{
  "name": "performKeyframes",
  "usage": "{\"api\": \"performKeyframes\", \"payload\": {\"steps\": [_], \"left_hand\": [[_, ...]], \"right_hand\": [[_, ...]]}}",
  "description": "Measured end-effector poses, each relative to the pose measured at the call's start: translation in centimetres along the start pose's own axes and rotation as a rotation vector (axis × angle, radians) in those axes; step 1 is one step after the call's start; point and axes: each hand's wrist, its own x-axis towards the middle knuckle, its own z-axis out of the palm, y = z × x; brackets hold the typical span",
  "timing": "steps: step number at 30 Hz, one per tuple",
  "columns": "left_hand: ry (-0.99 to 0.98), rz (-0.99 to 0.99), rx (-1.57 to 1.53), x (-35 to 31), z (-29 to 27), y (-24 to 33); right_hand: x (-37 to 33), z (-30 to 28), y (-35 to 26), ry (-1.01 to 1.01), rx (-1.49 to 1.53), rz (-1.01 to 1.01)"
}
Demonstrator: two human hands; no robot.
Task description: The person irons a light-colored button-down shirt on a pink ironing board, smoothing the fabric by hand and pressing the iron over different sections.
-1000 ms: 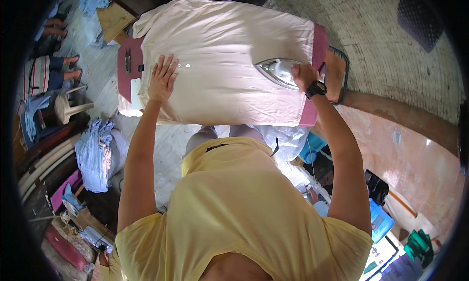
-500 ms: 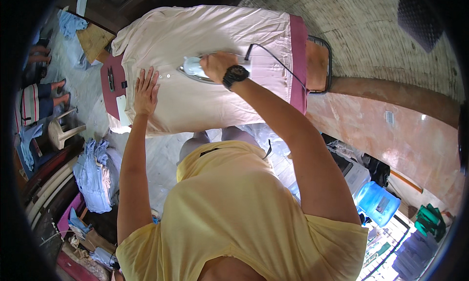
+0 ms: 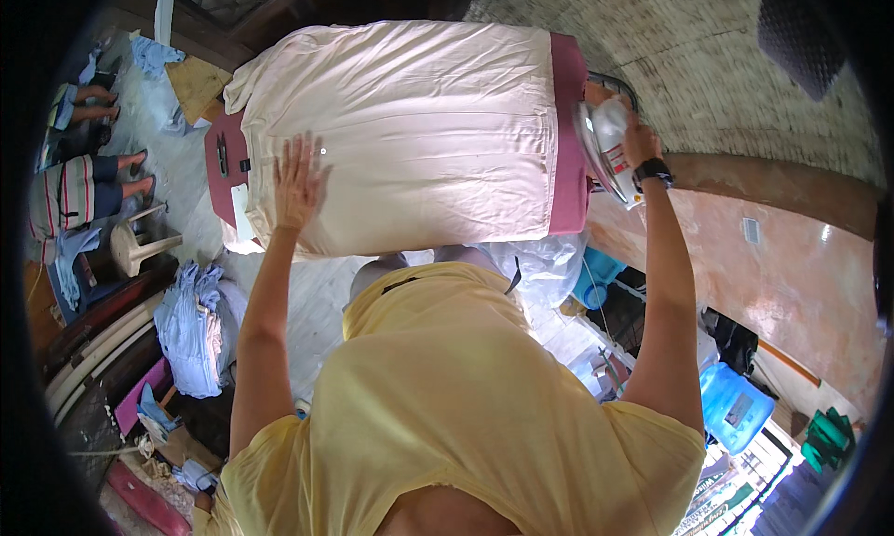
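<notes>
Iron point(image 3: 609, 141) in right hand point(image 3: 641, 145)

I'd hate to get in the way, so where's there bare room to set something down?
A narrow maroon strip of the board lies bare between the pale shirt and the iron in the right hand. Floor shows bare between the board's left end and the beige stool. Crowded: that left end, with a dark tool and white card.

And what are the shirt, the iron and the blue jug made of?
The shirt looks like matte cloth, maybe cotton: it creases softly. The iron seems part metal, by its shiny edge; its smooth, pale body is probably plastic. The blue jug looks like glossy plastic: light seems to shine through.
</notes>
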Motion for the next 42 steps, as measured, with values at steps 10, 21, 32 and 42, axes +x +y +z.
{"api": "performKeyframes", "payload": {"steps": [10,21,32,42], "left_hand": [[-0.183,0.457,-0.611,4.2,2.9,23.4],[-0.087,0.078,-0.612,0.3,1.8,22.0],[-0.466,0.164,-0.846,2.5,4.4,29.1],[-0.552,0.489,-0.124,7.0,9.2,38.2]], "right_hand": [[7.1,5.4,5.5,0.157,0.229,0.375],[4.0,8.1,5.2,0.458,0.448,0.171],[-4.2,13.0,-2.8,0.426,0.239,-0.647],[-2.0,15.9,-6.9,0.19,0.634,-0.106]]}}
